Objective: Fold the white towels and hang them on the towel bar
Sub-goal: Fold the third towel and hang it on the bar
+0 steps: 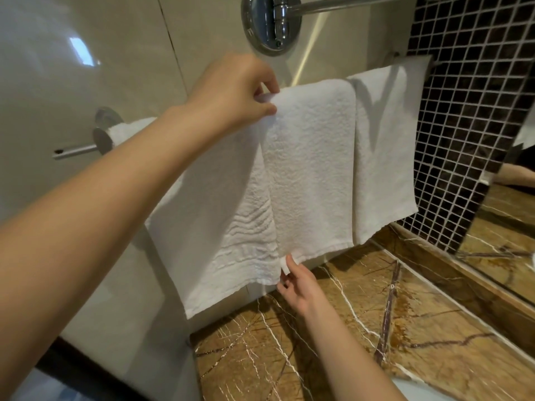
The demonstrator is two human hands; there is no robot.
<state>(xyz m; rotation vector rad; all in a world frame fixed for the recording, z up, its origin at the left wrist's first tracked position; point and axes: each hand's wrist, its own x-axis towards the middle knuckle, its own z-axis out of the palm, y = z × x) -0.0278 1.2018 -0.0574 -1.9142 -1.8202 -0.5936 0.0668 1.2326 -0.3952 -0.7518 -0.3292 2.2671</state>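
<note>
Left hand (231, 88) is raised at bar height, thumb and fingers pinching the upper left edge of the middle towel (312, 169) where it folds over the towel bar (435, 63). Right hand (298, 287) is low, fingertips pinching a small white tag (285, 267) at the lower left corner of the same towel. The hands are well apart, one above the other, each gripping cloth. Three white towels hang side by side on the bar: the left towel (220, 227), with a ribbed band, partly behind the left forearm; the middle towel overlapping both; the right towel (385, 157) nearest the dark mosaic tile wall (477, 111). A brown marble counter (376, 328) lies beneath. A round chrome fitting (272, 24) sits on the wall above.
</note>
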